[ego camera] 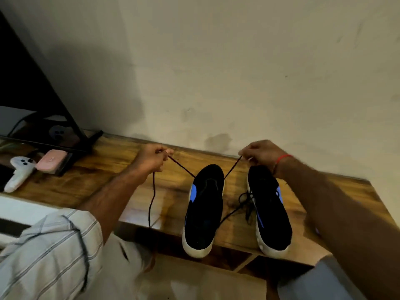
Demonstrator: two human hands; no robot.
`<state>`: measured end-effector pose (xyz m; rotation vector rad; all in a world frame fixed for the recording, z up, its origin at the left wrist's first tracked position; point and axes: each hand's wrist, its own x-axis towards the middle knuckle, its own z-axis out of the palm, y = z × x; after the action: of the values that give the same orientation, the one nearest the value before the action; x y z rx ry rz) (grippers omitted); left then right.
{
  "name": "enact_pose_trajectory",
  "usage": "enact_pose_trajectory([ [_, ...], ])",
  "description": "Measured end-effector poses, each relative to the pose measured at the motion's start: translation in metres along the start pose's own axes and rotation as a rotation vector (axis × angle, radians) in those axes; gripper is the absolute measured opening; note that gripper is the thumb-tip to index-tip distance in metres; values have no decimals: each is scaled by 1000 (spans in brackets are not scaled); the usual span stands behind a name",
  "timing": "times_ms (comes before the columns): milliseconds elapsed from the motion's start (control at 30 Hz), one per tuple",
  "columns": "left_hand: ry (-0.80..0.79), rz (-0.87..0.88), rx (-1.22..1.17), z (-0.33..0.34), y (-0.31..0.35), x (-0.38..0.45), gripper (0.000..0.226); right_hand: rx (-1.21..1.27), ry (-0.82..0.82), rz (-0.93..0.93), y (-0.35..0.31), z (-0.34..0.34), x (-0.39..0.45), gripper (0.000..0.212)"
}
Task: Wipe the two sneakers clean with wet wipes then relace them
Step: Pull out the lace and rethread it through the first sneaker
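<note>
Both hands pinch one dark lace, pulled taut in a V.
Left hand [151,159] and right hand [263,155] each clamp fingers on the lace [181,166], which runs to the left sneaker [204,211]; right sneaker [269,215] at 3 o'clock, loose lace [246,202] apparently between them, on the wooden table [104,176].

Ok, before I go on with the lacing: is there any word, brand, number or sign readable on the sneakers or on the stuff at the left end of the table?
None can be read.
Black sneaker with white sole being laced: blue patch only, no lettering visible.
Second black sneaker with white sole: blue patch, no text visible.
White handheld controller: dark buttons, no marks legible.
Pink flat case: too blurred to tell.
</note>
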<state>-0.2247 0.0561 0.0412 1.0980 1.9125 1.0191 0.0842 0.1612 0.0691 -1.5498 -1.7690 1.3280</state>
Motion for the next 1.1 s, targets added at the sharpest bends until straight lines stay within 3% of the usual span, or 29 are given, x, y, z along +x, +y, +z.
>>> enact_pose_trajectory([
  [100,-71,-46,-216,-14,39,1,20,325,18,48,-39,-18,-5,8],
  [367,-139,-26,-494,-44,161,-15,24,702,-155,-9,-145,-35,-36,5],
  [600,-214,54,-708,-68,242,-47,19,811,-162,-166,-233,-47,-70,7],
  [733,-236,62,-907,-82,287,-68,26,870,-137,-233,-270,-55,-88,26],
  [833,-163,99,-924,-89,310,-76,30,795,-88,-288,-289,-57,-96,32],
  [900,-67,160,-825,-89,317,-77,26,678,-8,-326,-297,-57,-98,20],
  [967,17,218,-723,-86,320,-78,15,509,126,-383,-301,-59,-100,14],
  [1100,123,283,-501,-83,318,-81,13,179,400,-555,-304,-57,-93,25],
])
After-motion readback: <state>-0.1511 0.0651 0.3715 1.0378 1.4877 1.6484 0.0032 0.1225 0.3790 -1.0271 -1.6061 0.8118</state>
